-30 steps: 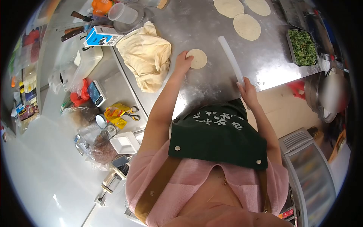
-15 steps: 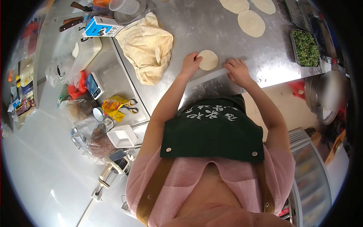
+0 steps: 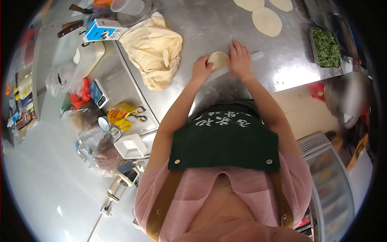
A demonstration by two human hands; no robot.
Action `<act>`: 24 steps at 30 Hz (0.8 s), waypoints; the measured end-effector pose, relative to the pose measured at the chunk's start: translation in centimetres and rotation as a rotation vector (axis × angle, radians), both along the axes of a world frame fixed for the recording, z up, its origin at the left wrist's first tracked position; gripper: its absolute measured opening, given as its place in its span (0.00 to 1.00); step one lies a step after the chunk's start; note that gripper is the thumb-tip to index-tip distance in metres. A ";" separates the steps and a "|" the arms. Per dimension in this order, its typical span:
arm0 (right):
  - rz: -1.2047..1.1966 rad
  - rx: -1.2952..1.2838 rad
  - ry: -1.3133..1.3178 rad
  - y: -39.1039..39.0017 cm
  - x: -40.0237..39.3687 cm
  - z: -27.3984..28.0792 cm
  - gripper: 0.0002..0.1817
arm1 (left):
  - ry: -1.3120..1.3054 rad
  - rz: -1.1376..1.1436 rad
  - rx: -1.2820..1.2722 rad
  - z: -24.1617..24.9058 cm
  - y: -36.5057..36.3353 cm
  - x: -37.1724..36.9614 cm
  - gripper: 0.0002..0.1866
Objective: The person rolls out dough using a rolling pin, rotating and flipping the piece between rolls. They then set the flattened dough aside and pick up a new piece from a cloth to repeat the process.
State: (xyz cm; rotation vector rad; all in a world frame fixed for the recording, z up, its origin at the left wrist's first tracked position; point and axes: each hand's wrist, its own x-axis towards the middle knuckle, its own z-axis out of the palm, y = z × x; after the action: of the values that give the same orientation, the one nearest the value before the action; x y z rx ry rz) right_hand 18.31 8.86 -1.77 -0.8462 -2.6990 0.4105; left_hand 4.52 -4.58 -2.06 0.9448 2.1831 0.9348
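Observation:
A round of rolled dough [image 3: 218, 61] lies on the steel worktop between my hands. At its left edge my left hand [image 3: 201, 69] is closed, pinching the rim between thumb and fingers. A pale, smooth rolling pin [image 3: 256, 55] lies slantwise along the near side of the dough. My right hand [image 3: 239, 59] rests flat across the pin with its fingers stretched out forward, covering the right part of the dough. Farther up the worktop are several thin dough rounds [image 3: 267, 21]. A crumpled cream cloth [image 3: 154, 51] lies to the left of my left hand.
A tray of chopped greens [image 3: 325, 47] stands at the right. To the left are a milk carton [image 3: 102, 30], a digital scale [image 3: 98, 93], scissors [image 3: 139, 114], a white square container [image 3: 130, 147] and knives [image 3: 70, 29]. The worktop's front edge [image 3: 294, 86] runs near my body.
My right hand has moved forward and left along with the rolling pin, onto the near side of the dough round. Its fingers have straightened. My left hand still pinches the rim.

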 end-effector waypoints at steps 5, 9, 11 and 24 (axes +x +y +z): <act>-0.032 0.032 -0.127 0.0 0.2 -0.5 0.28 | -0.015 0.058 0.081 -1.1 1.4 -0.2 0.12; -0.064 0.011 -0.123 0.4 -1.2 0.1 0.30 | -0.099 0.081 0.119 -1.3 2.4 -0.4 0.11; -0.061 0.012 -0.137 0.2 -0.8 0.0 0.30 | -0.106 0.033 0.057 -1.0 2.5 -0.8 0.11; 0.131 -0.106 -0.024 -1.2 4.2 0.4 0.32 | -0.073 -0.061 -0.036 0.7 2.7 -0.8 0.10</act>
State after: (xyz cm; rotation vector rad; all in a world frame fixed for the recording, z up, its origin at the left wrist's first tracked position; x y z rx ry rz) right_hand 22.47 7.68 -1.40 -0.7077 -2.7847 0.5804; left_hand 3.73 -1.91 -1.36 0.9405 2.0916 0.8841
